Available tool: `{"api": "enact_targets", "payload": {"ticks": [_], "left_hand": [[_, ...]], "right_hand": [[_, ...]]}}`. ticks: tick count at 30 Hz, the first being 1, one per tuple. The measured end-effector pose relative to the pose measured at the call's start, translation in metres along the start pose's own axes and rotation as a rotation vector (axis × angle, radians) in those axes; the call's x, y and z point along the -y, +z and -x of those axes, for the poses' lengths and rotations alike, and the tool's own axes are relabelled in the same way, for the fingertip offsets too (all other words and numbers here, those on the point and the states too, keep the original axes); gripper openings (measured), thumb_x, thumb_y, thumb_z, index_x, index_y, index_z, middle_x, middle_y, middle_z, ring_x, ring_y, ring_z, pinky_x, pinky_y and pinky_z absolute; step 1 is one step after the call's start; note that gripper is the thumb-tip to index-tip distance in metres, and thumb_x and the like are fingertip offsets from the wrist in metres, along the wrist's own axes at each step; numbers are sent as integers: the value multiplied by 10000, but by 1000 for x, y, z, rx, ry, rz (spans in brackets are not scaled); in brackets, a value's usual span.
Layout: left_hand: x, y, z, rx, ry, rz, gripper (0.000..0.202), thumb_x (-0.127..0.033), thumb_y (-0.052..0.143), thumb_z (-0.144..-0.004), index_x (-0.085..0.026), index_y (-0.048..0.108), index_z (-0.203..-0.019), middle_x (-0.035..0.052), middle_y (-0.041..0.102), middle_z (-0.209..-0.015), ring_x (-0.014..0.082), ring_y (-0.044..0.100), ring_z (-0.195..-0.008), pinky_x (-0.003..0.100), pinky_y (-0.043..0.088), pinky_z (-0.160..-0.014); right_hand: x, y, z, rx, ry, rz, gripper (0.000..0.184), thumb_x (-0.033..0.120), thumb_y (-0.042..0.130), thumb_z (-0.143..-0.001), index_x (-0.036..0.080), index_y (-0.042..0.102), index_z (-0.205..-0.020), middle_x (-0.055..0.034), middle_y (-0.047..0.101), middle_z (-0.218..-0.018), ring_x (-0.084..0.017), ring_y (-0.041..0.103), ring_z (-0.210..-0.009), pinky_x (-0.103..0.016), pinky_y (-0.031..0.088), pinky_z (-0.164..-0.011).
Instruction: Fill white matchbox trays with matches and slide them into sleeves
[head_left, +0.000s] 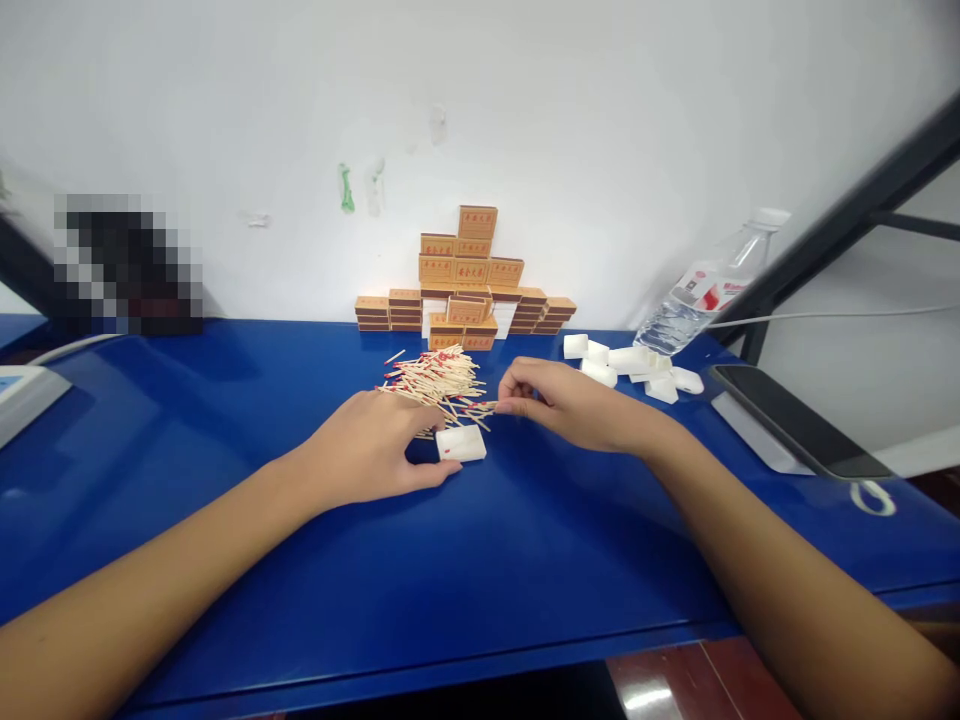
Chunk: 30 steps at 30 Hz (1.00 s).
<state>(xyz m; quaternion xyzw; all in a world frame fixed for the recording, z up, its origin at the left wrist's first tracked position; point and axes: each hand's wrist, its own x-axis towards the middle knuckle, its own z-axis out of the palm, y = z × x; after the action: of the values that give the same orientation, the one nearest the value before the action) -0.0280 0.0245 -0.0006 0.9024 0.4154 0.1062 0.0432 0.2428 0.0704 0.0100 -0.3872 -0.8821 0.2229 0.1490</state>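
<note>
A loose pile of red-tipped matches (436, 381) lies on the blue table (480, 560). Just in front of it sits a small white matchbox tray (461, 443). My left hand (371, 450) rests beside the tray, thumb and fingers closed against its left side. My right hand (564, 400) is to the right of the pile, its fingertips pinched on a few matches (484, 405) just above the tray.
Stacked orange matchbox sleeves (465, 285) stand against the white wall. Several empty white trays (626, 365) lie at the right, near a tilted water bottle (701, 290) and a dark phone (799, 420). A white device (22, 390) sits at the far left.
</note>
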Motion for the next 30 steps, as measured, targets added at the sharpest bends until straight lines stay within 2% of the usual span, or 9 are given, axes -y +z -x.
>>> {"api": "enact_targets", "payload": {"ticks": [4, 9, 18, 22, 26, 30], "left_hand": [[0, 1, 0, -6, 4, 5, 305, -505, 664, -905, -204, 714, -908, 3, 686, -727, 153, 588, -606, 283, 316, -573], [0, 3, 2, -28, 9, 20, 291, -497, 669, -907, -209, 713, -905, -11, 668, -689, 145, 562, -574, 277, 308, -566], [-1, 1, 1, -67, 35, -3, 276, -478, 693, -903, -203, 712, -901, -22, 644, -665, 130, 536, -534, 276, 305, -541], [-3, 4, 3, -84, 83, 19, 261, -458, 680, -921, -200, 697, -890, -24, 675, -700, 132, 590, -575, 276, 344, -556], [-4, 7, 5, -117, 156, 13, 230, -420, 691, -915, -195, 674, -874, -24, 686, -716, 130, 594, -576, 281, 343, -552], [-3, 7, 5, -108, 152, 4, 249, -443, 682, -929, -196, 679, -899, -20, 704, -750, 137, 619, -614, 284, 370, -579]], "right_hand": [[13, 12, 1, 47, -92, -21, 180, 330, 598, -1040, 192, 635, -929, -38, 625, -945, -173, 550, -832, -296, 410, -738], [30, 26, 0, 63, -98, -22, 116, 239, 616, -1025, 184, 667, -937, -35, 613, -937, -159, 552, -811, -285, 415, -715], [29, 15, 3, -23, -174, -19, 11, 166, 711, -940, 174, 715, -935, -8, 598, -863, -138, 550, -770, -277, 425, -695], [35, 24, 3, -31, -179, -71, 27, 177, 715, -943, 188, 738, -950, -7, 599, -891, -132, 574, -794, -268, 439, -691], [40, 36, 1, 36, -175, -162, 17, 165, 716, -943, 179, 713, -933, -16, 614, -971, -124, 602, -839, -248, 469, -703], [41, 31, 3, 19, -167, -96, 43, 197, 715, -950, 171, 699, -919, -13, 600, -929, -126, 574, -793, -251, 443, -668]]}}
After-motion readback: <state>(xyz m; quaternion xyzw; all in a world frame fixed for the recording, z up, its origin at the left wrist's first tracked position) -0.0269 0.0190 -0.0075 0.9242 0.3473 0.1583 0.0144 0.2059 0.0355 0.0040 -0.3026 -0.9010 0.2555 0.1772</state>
